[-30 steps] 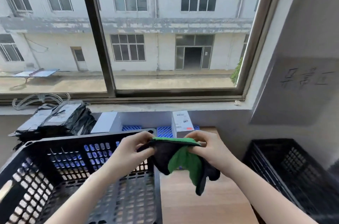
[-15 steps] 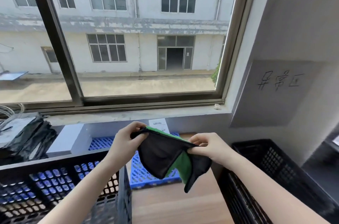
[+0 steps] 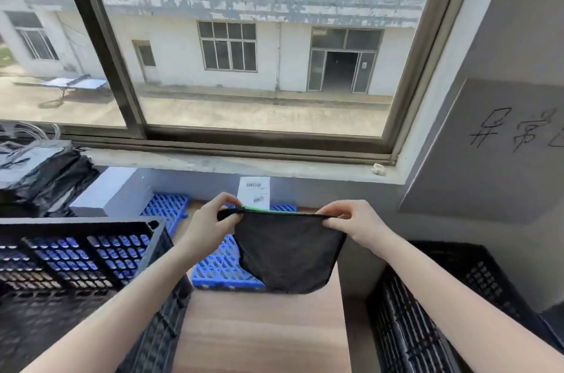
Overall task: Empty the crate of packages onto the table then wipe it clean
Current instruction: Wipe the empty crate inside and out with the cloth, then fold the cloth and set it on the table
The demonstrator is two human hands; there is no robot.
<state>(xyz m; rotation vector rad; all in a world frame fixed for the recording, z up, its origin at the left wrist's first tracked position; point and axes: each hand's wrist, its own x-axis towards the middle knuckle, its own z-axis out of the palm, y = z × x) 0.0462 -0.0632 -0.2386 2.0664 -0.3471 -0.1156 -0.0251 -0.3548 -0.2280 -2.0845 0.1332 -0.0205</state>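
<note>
Now, through the head camera, I am pinching the cloth (image 3: 290, 253) taut, left hand (image 3: 210, 224) and right hand (image 3: 355, 224) each gripping a top corner; its long axis is running left-right; the crate (image 3: 91, 275) is lying down-left, nearer my left hand.

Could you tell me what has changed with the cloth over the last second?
The left hand and right hand drew apart, stretching the bunched cloth into a taut sheet, black side facing. Both still pinch its top edge above the table.
</note>
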